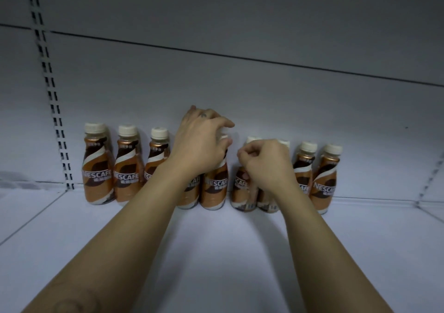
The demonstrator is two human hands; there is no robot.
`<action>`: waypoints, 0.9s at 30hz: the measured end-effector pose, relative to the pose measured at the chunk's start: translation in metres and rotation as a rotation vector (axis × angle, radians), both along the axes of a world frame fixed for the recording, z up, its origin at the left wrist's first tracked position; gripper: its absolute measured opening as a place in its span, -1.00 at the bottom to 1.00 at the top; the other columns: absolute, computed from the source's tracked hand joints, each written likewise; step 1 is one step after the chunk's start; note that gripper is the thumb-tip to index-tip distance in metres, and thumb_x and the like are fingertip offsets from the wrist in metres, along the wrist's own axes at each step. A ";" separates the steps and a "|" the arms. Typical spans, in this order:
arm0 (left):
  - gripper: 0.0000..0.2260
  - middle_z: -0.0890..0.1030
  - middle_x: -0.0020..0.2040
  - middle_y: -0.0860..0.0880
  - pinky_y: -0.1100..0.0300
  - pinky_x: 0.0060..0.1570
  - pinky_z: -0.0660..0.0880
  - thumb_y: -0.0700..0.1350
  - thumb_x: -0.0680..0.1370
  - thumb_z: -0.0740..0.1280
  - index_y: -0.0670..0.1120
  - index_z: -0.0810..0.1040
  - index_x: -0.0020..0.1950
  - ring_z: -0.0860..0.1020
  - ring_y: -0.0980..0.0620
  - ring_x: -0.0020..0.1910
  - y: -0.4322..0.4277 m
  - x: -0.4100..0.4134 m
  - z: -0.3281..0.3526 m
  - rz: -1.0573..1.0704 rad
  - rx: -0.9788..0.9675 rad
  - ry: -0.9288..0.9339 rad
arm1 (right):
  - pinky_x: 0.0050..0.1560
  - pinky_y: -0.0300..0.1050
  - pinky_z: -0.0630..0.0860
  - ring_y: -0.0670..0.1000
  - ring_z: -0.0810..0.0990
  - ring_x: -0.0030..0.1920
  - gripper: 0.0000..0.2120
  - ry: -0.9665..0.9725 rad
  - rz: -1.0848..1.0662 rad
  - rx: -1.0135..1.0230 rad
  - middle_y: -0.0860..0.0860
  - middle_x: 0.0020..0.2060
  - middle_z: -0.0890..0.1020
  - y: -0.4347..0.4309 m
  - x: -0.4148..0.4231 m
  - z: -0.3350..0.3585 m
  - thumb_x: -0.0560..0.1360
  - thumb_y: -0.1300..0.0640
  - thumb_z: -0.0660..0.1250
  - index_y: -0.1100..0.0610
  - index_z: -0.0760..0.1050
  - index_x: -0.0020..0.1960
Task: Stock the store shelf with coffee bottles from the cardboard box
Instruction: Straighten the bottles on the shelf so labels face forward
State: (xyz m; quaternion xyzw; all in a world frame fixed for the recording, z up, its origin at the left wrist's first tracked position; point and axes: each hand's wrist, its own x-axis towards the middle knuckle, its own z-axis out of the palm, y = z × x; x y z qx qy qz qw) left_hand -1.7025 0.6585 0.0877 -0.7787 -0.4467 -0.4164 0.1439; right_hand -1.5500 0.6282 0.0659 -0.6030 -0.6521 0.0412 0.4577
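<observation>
Head view. Slotted upright (pixel 54 111) at far left of the white back panel (pixel 240 84).

Count: nine Nescafé coffee bottles (pixel 96 168), white caps, upright in a single row on the shelf (pixel 216 252), against the back panel.

- Bottles 1–3: unobstructed, labels forward.
- Fourth bottle (pixel 191 192): mostly hidden behind the left forearm.
- Fifth bottle (pixel 215 187): left hand (pixel 201 142) clamped over its cap and neck, fingers wrapped from above.
- Sixth bottle (pixel 240 187) and seventh bottle (pixel 266 202): right hand (pixel 264 163) in front of their necks, fingers curled; cannot tell whether it grips either.
- Bottles 8–9: unobstructed, just beside each other.

Hands counted: two.
</observation>
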 end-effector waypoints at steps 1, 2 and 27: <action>-0.70 0.57 0.20 -0.07 0.00 0.28 0.26 0.00 0.50 0.35 0.04 0.57 0.22 0.42 -0.11 0.22 0.000 0.005 0.002 -0.028 0.006 -0.017 | -0.27 -0.17 0.55 -0.10 0.62 -0.32 -0.86 0.021 -0.037 0.051 -0.09 -0.34 0.66 -0.001 0.006 0.001 0.48 0.07 0.33 0.05 0.65 -0.17; -0.70 0.57 0.19 -0.06 0.02 0.23 0.30 0.00 0.50 0.35 0.03 0.57 0.23 0.43 -0.10 0.20 -0.001 0.011 0.003 -0.053 0.004 -0.018 | -0.30 -0.30 0.49 -0.15 0.60 -0.31 -0.88 0.055 -0.087 0.119 -0.12 -0.34 0.65 -0.003 0.011 0.000 0.48 0.08 0.33 0.03 0.64 -0.18; -0.67 0.61 0.12 0.03 0.00 0.21 0.18 0.09 0.53 0.30 0.14 0.50 0.29 0.38 -0.06 0.20 0.021 0.034 0.013 -0.112 -0.170 0.219 | -0.02 -0.16 0.50 -0.05 0.59 -0.15 -0.51 -0.005 -0.067 0.116 -0.05 -0.16 0.62 -0.014 0.012 -0.051 0.46 0.11 0.42 -0.02 0.43 0.37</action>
